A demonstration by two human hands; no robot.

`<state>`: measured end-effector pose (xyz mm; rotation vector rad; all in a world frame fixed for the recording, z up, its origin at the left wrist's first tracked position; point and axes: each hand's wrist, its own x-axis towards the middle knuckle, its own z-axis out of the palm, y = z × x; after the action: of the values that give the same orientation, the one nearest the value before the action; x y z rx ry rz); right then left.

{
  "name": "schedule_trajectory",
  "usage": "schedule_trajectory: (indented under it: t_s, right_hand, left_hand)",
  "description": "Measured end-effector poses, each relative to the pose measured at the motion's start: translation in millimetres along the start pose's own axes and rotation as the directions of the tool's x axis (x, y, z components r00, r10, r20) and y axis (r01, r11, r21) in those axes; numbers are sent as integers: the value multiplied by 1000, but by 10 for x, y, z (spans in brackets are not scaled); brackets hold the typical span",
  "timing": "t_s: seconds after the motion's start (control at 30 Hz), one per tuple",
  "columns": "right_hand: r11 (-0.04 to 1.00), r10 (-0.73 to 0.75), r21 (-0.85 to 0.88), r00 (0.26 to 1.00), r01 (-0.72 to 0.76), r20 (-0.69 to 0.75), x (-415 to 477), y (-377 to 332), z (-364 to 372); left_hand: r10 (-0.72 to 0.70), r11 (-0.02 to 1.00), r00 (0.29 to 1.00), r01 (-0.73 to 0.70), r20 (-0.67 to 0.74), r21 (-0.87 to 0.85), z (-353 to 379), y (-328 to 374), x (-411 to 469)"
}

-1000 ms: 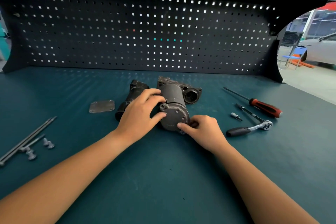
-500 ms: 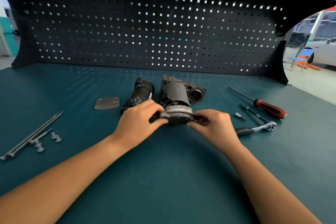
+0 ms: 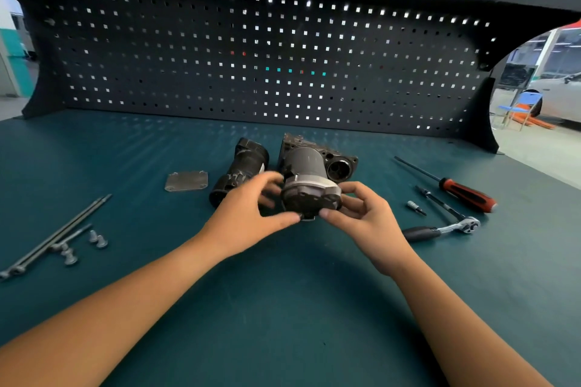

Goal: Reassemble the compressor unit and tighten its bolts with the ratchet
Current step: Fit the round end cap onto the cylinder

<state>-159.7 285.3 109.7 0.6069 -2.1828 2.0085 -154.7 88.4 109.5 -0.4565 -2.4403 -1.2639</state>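
Observation:
The grey compressor body (image 3: 306,162) lies mid-bench, its round end cap (image 3: 309,199) facing me. My left hand (image 3: 251,214) grips the cap's left side, thumb under its lower edge. My right hand (image 3: 361,214) pinches the cap's right side with thumb and fingers. A black cylindrical housing (image 3: 240,171) lies just left of the body. The ratchet (image 3: 440,228) rests on the bench to the right, untouched. Two long bolts (image 3: 56,234) and several short bolts (image 3: 83,245) lie at the far left.
A flat grey cover plate (image 3: 186,181) lies left of the black housing. A red-handled screwdriver (image 3: 452,187) and a small bit (image 3: 414,207) sit near the ratchet. The black pegboard (image 3: 251,56) walls the back of the green bench (image 3: 283,308).
Both hands shifted from the cap's face to its two sides and now hold it from left and right. The cap looks slightly raised and tipped toward me.

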Motion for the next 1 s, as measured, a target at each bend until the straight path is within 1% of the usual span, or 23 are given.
schedule_trajectory:
  t_s: [0.07,0.13,0.2,0.23,0.33,0.47,0.57,0.67,0.73,0.8,0.87,1.0]
  right_hand:
    - [995,61,77,997,-65,47,-3,19,0]
    - [987,122,95,989,-129,83,-2,36,3]
    - [985,158,58,983,-163,90,1,51,1]
    - [989,150,-4,986,-150,71,5,57,2]
    - [967,60,-246,997,-71,-50,20,67,9]
    - [902,-63,-432,985,-13,-162,52,113,13]
    - [836,-185,-547,963,50,-194,76,129,42]
    - [764,-334,-624,927,162,-169,116,102,112]
    - [727,-389,-658,908,198,-157,156,76,163]
    - [702,-407,-681,902,208,-144,195,63,196]
    - [701,-399,-683,907,207,-135,221,58,198]
    - [689,-392,-690,915,222,-96,232,56,170]
  left_hand:
    - [-48,999,996,48,71,-4,26,-65,-4]
    - [-50,999,996,49,78,14,26,-93,6]
    - [-39,999,996,38,76,14,18,-99,11]
    - [-39,999,997,38,73,19,16,-103,14]
    - [-84,996,994,82,71,34,27,-123,15]
    - [-171,984,983,174,72,-34,98,-136,39]
    - [-183,983,982,184,51,-23,130,-152,53]
    - [-161,987,987,160,8,29,124,-204,74]
    - [-158,985,987,159,-18,65,105,-212,91]
    - [-140,978,989,144,-38,151,86,-210,111]
    - [-120,960,991,130,-55,248,63,-205,127]
    - [-155,955,988,156,-25,253,68,-232,147]
